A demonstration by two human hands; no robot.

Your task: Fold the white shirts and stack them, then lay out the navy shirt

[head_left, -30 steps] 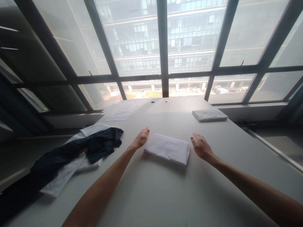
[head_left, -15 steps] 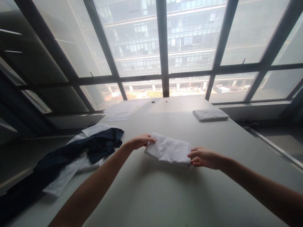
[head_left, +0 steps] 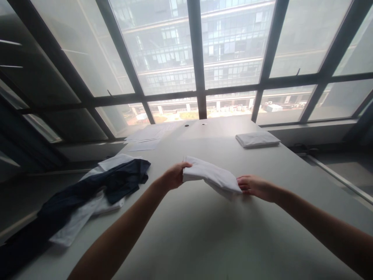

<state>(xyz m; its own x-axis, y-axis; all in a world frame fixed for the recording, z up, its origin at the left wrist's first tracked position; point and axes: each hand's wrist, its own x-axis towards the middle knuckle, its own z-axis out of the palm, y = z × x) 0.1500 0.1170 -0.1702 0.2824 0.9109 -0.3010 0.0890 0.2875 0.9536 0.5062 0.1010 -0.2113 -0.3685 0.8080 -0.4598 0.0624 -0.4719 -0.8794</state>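
Observation:
A folded white cloth garment [head_left: 211,175] hangs just above the table between my two hands, its middle arched and its right end lower. My left hand [head_left: 176,174] pinches its left end, thumb on top and fingers beneath. At the right end, my right hand [head_left: 253,186] has its fingers closed against the cloth's edge; the fingertips are partly hidden and a little blurred. What kind of garment it is does not show, as it is folded into a compact bundle.
Another folded white cloth [head_left: 257,139] lies at the table's [head_left: 186,233] far right. On the left is a loose heap with a dark navy garment [head_left: 96,190] over white clothes [head_left: 77,221]. Paper sheets [head_left: 144,136] lie at the back left, before tall windows [head_left: 163,46].
The folded garment has tilted and bent into an arch, its left end raised. My left hand has turned with it, and my right hand has shifted slightly right and up.

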